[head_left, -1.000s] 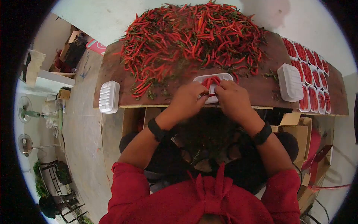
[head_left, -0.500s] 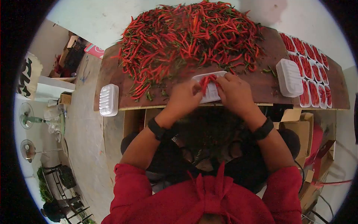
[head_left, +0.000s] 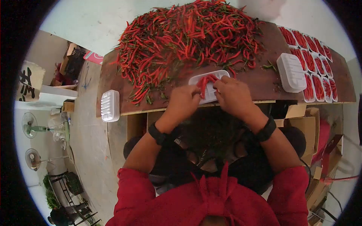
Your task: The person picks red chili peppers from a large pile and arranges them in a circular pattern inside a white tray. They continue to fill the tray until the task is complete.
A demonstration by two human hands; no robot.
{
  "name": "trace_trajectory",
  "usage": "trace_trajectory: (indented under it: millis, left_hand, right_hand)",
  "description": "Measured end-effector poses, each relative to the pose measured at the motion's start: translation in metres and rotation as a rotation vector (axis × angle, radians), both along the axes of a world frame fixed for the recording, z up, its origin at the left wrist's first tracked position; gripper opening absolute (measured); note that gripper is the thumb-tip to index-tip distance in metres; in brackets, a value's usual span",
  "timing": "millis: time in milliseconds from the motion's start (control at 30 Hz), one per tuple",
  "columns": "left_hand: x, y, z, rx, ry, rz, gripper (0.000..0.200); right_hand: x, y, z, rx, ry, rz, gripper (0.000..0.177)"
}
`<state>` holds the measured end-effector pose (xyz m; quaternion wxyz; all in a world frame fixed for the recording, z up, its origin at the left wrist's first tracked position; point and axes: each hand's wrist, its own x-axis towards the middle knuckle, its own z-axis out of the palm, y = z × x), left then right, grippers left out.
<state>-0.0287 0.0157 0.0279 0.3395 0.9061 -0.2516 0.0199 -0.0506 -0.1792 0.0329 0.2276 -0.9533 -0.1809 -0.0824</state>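
Observation:
A white foam tray (head_left: 210, 97) sits at the table's near edge, with a few red chilli peppers (head_left: 204, 86) bunched in its upper part. My left hand (head_left: 183, 102) is at the tray's left side, fingers curled in and fingertips against the chillies. From the right, my right hand (head_left: 235, 95) reaches over the tray, thumb and fingers pinched on the chilli ends. The fingers partly hide the peppers. Just beyond the tray spreads a large heap of red chillies with green stems (head_left: 188, 37).
Stacked empty white trays (head_left: 292, 73) stand to the right, another stack (head_left: 110, 106) at the left corner. Several chilli-filled trays (head_left: 309, 60) line the far right of the brown table (head_left: 264, 88). Cardboard boxes (head_left: 301, 128) sit below. Two fans (head_left: 32, 126) stand at far left.
The view has shifted slightly. Both hands stay at the tray, and the chillies between them have moved a little, spreading more into an arch shape.

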Motion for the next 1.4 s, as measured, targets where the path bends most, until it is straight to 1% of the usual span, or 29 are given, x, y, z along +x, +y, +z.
trace_trajectory:
  millis: [100,167,233,300,367,467,600,667,1033,1233,1300,1400]
  left_hand:
    - [0.002,0.001,-0.005,0.046,-0.015,-0.014,0.012]
    - [0.003,0.003,-0.006,0.063,-0.123,-0.062,0.013]
    - [0.003,0.003,-0.005,0.087,-0.116,-0.071,0.014]
    - [0.003,0.003,-0.002,0.113,-0.11,-0.079,0.015]
    - [0.003,0.003,0.001,0.235,-0.112,-0.092,0.016]
    - [0.006,0.003,0.0,0.286,-0.094,-0.105,0.014]
    - [0.008,0.001,0.0,0.277,-0.095,-0.135,0.011]
    - [0.009,0.001,-0.004,0.264,-0.153,-0.167,0.008]
    - [0.012,-0.001,0.0,0.315,-0.121,-0.22,0.007]
    - [0.007,-0.006,0.009,0.388,-0.119,-0.196,0.007]
    - [0.007,-0.005,0.009,0.417,-0.102,-0.187,0.008]
    - [0.008,-0.003,0.008,0.383,-0.101,-0.187,0.01]
  right_hand:
    - [-0.003,0.001,0.003,-0.003,0.013,0.007,0.018]
    - [-0.003,0.0,0.005,-0.008,0.009,0.003,0.018]
    - [-0.003,0.0,0.007,-0.013,0.003,0.002,0.017]
    - [-0.002,0.0,0.01,-0.049,0.07,-0.029,0.017]
    - [-0.003,0.0,0.011,-0.05,0.077,-0.034,0.017]
    - [-0.003,-0.001,0.013,-0.043,0.079,-0.045,0.016]
    - [-0.002,-0.003,0.014,-0.049,0.079,-0.061,0.016]
    - [-0.001,-0.004,0.011,-0.061,0.076,-0.069,0.016]
    - [-0.002,-0.006,0.015,-0.058,0.056,-0.07,0.017]
    - [-0.001,-0.002,0.007,-0.098,0.169,-0.081,0.017]
    - [-0.002,-0.003,0.004,-0.061,0.141,-0.038,0.016]
    - [-0.004,-0.003,0.007,-0.033,0.07,-0.01,0.016]
